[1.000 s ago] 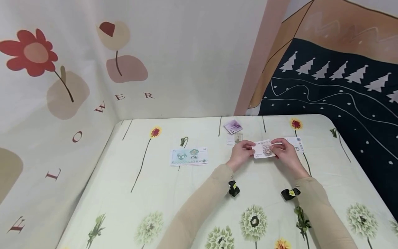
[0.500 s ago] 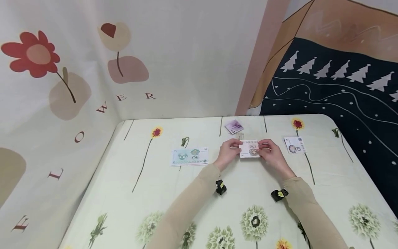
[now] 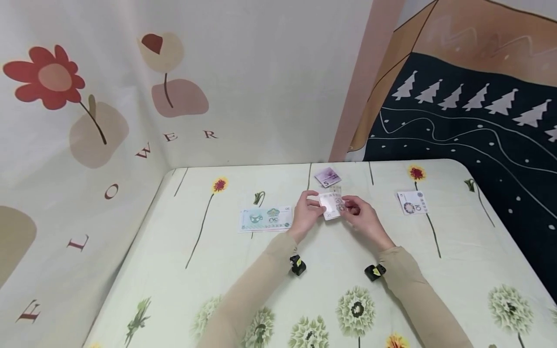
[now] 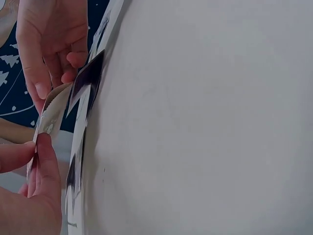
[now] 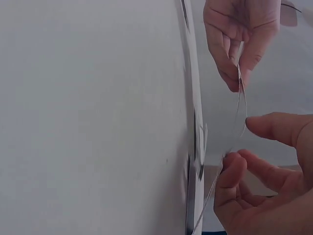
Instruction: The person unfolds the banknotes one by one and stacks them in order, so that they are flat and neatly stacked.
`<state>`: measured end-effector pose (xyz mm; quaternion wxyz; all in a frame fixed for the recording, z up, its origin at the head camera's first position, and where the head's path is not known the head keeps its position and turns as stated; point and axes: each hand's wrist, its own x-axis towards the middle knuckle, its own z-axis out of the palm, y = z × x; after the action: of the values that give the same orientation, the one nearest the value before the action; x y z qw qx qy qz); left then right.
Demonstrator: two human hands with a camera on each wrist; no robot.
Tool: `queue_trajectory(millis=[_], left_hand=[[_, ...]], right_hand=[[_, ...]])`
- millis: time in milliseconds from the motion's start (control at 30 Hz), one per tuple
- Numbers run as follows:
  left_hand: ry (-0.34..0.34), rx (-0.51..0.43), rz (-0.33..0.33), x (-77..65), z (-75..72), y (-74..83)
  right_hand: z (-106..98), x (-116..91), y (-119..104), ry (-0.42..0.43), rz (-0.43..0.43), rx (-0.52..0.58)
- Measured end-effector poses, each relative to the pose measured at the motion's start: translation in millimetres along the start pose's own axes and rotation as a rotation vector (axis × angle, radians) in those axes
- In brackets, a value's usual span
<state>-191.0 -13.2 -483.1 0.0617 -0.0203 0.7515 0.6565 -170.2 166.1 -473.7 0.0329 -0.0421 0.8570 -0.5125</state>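
A pinkish-brown banknote (image 3: pixel 329 207) printed with 20 is held up over the tablecloth between both hands. My left hand (image 3: pixel 306 215) pinches its left end between thumb and fingers. At the right end, the thumb and fingers of my right hand (image 3: pixel 366 221) hold the paper. The note (image 4: pixel 55 111) curves in the left wrist view, and in the right wrist view the banknote (image 5: pixel 244 104) is seen nearly edge-on. Just behind it a small note (image 3: pixel 336 189) lies mostly covered. Beyond that rests a purple banknote (image 3: pixel 328 177) marked 5.
A green banknote (image 3: pixel 265 219) marked 50 lies flat left of the hands. To the right lies a whitish banknote (image 3: pixel 412 202) marked 10. The flower-printed tablecloth (image 3: pixel 339 256) ends at a printed curtain (image 3: pixel 270 121) behind.
Both hands have carried the 20 banknote leftward, away from the 10 banknote, which now shows fully. The note has turned slightly and now hides part of the small note behind it.
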Motion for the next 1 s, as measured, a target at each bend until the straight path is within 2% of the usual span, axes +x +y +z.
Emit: queue_trajectory(millis=[233,400,567,833,1000], left_hand=[[-0.015,-0.043,0.018,-4.6,-8.3,2.0],[-0.063,-0.123,0.058,-9.9,-11.2,7.0],[-0.116,-0.182,0.074,-14.6,-13.7,12.5],[-0.134,-0.192,0.057,-19.5,-18.4,11.5],[-0.139,-0.193,0.065,-19.5,-26.6,9.0]], right_hand=[[13.9,-0.8,-6.8,-0.056,-0.067,0.037],[19.9,-3.7,-15.5,-0.075,-0.079,0.08],[22.1,-5.1,-20.0,-0.107,-0.056,0.152],[23.8,-8.1,-19.4,-0.17,0.0,0.272],[23.0,-9.8,-18.4,-0.167,0.009,0.289]])
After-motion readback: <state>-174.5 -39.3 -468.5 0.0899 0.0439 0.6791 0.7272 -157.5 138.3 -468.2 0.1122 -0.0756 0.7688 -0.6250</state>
